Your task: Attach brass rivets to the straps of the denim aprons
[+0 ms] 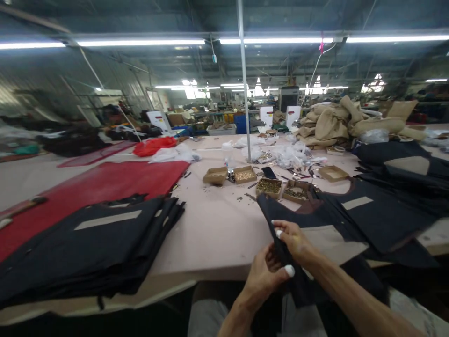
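Observation:
My left hand (267, 271) grips the edge of a dark fabric piece (298, 290) near the table's front edge, its thumb wrapped in white at the tip. A little higher along the same edge, my right hand (293, 238) pinches the cloth; white covering shows on its fingers too. The piece hangs partly over the table edge and carries a beige patch (329, 241). Just beyond it are two small cardboard boxes of metal fasteners, one box (269, 187) with brassy pieces and another box (295, 193) beside it. The fingers under the cloth are partly hidden.
A stack of dark fabric pieces (112, 234) lies at left on a red sheet (115, 180). More dark pieces (382, 210) are piled at right, below a heap of beige cloth (336, 121). A metal pole (244, 84) rises from the table. Plastic bags (293, 154) lie behind the boxes.

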`<move>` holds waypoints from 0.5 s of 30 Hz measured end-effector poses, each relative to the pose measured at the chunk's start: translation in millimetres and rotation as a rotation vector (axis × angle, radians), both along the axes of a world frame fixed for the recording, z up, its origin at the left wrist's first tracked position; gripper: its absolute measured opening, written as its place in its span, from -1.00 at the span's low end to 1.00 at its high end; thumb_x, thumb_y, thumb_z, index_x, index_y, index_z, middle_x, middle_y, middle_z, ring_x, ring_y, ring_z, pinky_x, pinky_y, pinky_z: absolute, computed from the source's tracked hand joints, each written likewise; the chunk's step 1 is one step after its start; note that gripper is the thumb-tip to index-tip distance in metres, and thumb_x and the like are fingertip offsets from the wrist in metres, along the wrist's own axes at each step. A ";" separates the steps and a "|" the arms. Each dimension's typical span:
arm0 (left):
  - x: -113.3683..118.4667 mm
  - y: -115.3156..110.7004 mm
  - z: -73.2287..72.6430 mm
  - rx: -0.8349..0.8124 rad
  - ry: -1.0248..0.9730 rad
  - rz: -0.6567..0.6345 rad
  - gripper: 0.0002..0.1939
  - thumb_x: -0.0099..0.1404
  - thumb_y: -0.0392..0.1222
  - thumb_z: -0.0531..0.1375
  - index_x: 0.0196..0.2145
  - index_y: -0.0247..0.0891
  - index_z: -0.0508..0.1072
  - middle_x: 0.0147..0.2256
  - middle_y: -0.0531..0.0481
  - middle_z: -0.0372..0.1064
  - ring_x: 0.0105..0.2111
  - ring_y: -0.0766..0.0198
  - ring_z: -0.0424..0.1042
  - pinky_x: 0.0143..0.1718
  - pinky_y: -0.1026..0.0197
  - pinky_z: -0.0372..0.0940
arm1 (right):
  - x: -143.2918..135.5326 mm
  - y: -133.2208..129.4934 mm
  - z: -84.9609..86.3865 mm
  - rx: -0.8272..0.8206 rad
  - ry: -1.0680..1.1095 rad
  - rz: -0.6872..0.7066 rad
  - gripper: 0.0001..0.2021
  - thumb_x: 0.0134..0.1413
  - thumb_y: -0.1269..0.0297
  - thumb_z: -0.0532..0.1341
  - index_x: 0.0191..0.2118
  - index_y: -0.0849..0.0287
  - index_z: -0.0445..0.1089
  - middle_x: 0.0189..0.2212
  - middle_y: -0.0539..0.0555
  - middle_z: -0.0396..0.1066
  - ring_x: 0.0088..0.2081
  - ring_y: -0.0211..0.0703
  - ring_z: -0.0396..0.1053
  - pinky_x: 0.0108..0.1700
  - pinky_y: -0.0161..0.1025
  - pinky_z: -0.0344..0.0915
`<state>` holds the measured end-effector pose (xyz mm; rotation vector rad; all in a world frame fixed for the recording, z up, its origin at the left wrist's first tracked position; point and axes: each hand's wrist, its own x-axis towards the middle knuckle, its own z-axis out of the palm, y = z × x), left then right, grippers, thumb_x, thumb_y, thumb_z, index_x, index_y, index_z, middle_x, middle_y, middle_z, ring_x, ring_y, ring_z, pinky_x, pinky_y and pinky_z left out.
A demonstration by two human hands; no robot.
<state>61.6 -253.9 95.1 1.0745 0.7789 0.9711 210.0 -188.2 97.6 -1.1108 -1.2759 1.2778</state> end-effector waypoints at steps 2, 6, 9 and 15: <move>-17.2 -0.9 -7.7 -0.031 0.171 0.131 -0.34 -0.04 -0.12 0.52 0.03 -0.29 0.52 -0.03 -0.24 0.58 0.01 -0.09 0.56 0.06 0.01 0.46 | -40.3 5.0 -19.2 0.024 -0.033 0.044 -0.50 0.08 0.01 0.23 0.04 0.25 0.41 -0.46 -0.02 0.37 -0.50 -0.28 0.21 -0.46 -0.29 0.14; -57.0 5.9 -22.9 -0.079 0.581 0.504 -0.76 0.03 -0.24 0.36 -0.30 -0.35 0.58 -0.37 -0.11 0.57 -0.24 -0.02 0.58 -0.28 0.16 0.42 | -107.6 13.9 -33.7 0.094 -0.102 0.158 -0.59 0.12 0.08 0.22 0.04 0.18 0.44 -0.50 -0.05 0.34 -0.49 -0.26 0.21 -0.45 -0.30 0.18; -95.2 9.2 -21.7 -0.101 0.677 0.600 -0.86 0.02 -0.29 0.30 -0.39 -0.35 0.57 -0.45 -0.03 0.54 -0.32 0.06 0.56 -0.38 0.25 0.35 | -132.6 16.8 -35.2 0.181 -0.181 0.232 -0.59 0.12 0.16 0.24 0.08 0.15 0.43 -0.44 -0.03 0.40 -0.44 -0.23 0.29 -0.39 -0.28 0.27; -200.4 8.2 -11.9 -0.176 0.818 0.619 -0.88 0.03 -0.34 0.24 -0.41 -0.33 0.55 -0.47 0.00 0.53 -0.41 0.16 0.51 -0.44 0.30 0.31 | -62.8 20.4 -62.5 0.321 -0.390 0.085 -0.50 0.14 0.25 0.22 0.22 0.15 0.35 -0.02 0.22 0.44 0.02 0.09 0.36 0.17 0.12 0.28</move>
